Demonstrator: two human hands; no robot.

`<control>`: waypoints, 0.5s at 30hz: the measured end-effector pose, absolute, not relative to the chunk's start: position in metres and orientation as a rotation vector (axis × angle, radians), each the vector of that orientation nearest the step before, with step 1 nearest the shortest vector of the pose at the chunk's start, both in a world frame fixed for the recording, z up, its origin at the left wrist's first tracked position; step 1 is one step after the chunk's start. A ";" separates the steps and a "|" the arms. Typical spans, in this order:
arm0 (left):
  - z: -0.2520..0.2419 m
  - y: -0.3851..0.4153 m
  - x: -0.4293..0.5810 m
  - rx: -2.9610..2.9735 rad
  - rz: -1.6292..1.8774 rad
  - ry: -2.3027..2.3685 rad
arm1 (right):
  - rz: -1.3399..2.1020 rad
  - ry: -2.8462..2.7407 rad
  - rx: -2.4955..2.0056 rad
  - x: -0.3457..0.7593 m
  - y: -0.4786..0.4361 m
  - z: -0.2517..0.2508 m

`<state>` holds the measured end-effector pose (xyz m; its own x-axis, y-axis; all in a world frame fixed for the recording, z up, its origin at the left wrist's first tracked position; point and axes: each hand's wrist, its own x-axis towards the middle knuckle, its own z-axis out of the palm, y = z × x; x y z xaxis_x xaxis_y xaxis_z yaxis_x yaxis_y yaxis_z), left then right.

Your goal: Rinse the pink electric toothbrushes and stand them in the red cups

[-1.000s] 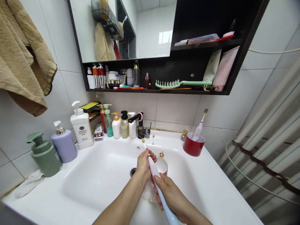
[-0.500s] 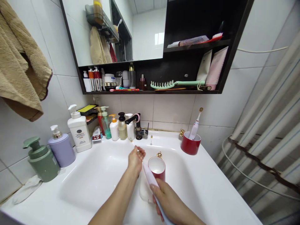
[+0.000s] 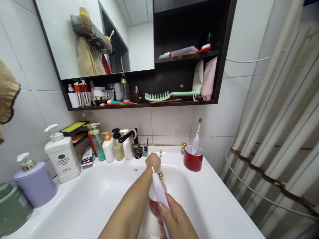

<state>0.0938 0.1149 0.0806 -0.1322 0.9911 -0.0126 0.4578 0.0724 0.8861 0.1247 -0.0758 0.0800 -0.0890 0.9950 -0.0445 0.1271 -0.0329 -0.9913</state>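
Observation:
My right hand point(image 3: 171, 215) grips a pale pink electric toothbrush handle point(image 3: 159, 189), tilted upward. A thin bare shaft pokes out of its top, with no brush head on it. My left hand point(image 3: 153, 161) reaches to the sink's back ledge, fingers closed and mostly hidden behind its back. A small yellowish tip, seemingly of a toothbrush head point(image 3: 152, 153), shows just above it. Another small upright piece with a similar tip point(image 3: 161, 152) stands right beside that hand. Below, a red cup point(image 3: 153, 203) with a white inside is in the sink, partly covered by the handle and my left forearm.
The white sink point(image 3: 82, 205) has a black faucet point(image 3: 136, 142) at its back. Several pump bottles point(image 3: 64, 159) line the left ledge. Another red cup point(image 3: 193, 159) holds a pink toothbrush point(image 3: 195, 141) at the right. A dark cabinet point(image 3: 174, 78) hangs above.
My left hand has moved right and back to the ledge, carrying the small toothbrush head. The handle in my right hand now points more upright. The view has shifted to the right.

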 end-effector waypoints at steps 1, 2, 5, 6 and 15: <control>0.079 0.118 0.096 1.471 1.027 1.672 | 1.226 -1.360 -1.272 0.125 -0.074 0.078; 0.077 0.120 0.098 1.482 1.051 1.664 | 1.212 -1.362 -1.255 0.125 -0.073 0.076; 0.073 0.123 0.098 1.486 1.127 1.622 | 1.199 -1.367 -1.207 0.125 -0.071 0.074; 0.072 0.123 0.095 1.477 1.154 1.603 | 1.208 -1.361 -1.208 0.125 -0.071 0.074; 0.072 0.108 0.064 1.121 1.214 1.396 | 1.266 -1.334 -1.277 0.125 -0.074 0.077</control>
